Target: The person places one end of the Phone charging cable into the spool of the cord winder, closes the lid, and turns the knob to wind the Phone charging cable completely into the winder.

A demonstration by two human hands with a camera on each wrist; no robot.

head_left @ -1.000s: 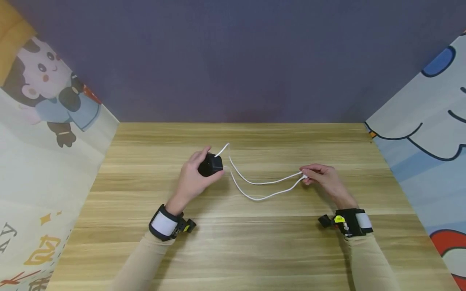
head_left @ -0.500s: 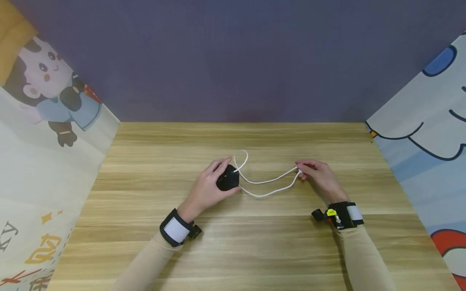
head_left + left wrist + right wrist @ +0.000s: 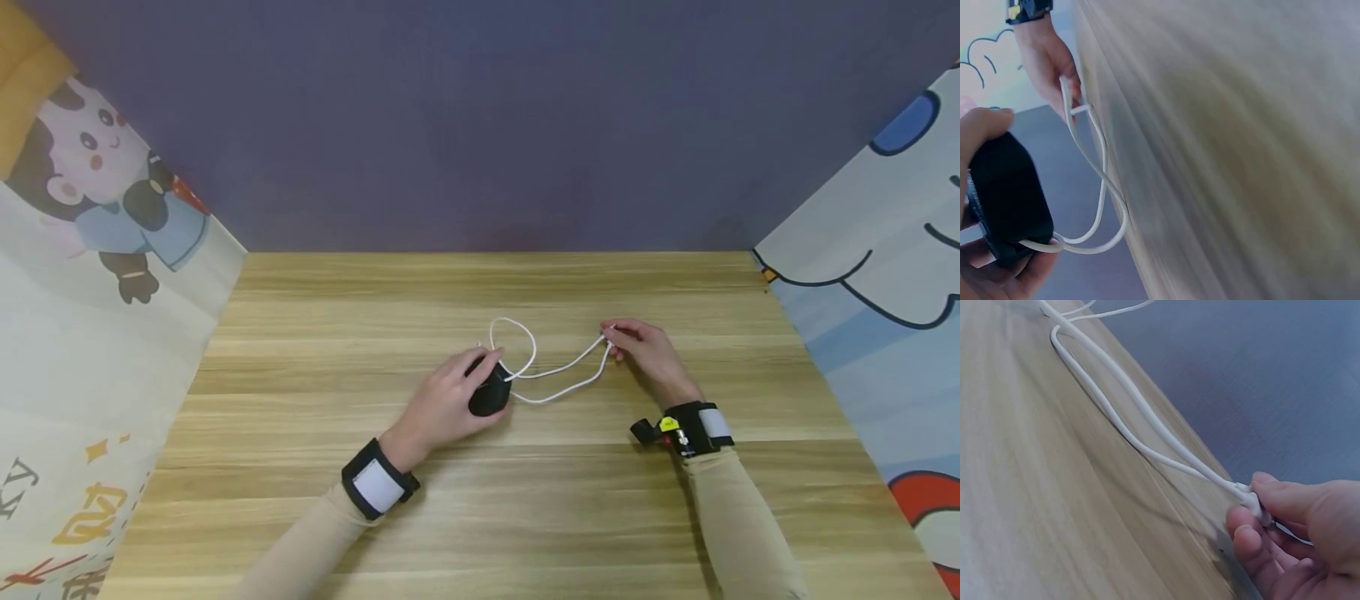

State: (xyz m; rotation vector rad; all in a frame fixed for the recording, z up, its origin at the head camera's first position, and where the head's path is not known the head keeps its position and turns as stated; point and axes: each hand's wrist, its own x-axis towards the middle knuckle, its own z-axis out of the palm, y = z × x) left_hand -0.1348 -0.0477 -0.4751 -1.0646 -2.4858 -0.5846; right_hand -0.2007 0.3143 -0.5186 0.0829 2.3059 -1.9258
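My left hand (image 3: 446,404) grips a black charger block (image 3: 489,398), thumb on one side and fingers on the other. A white charging cable (image 3: 536,402) comes out of the block and curls into a small loop at its right. In the left wrist view the block (image 3: 1010,194) fills the near left, the cable leaving its lower end. From there two strands run across to my right hand (image 3: 648,354). Thumb and fingertips of that hand pinch the cable's white end piece (image 3: 1250,503), partly covered by the fingers in the right wrist view.
Under both hands lies a wood-grain table (image 3: 480,517), its far edge against a dark blue-grey wall panel (image 3: 480,125). Cartoon-printed panels stand at the left (image 3: 97,333) and right (image 3: 885,350). Each wrist wears a black strap with a small camera.
My left hand has carried the charger block right and nearer to me. The right hand has shifted left and slightly away, bringing the hands closer. The cable by the block now bends into a rounder loop.
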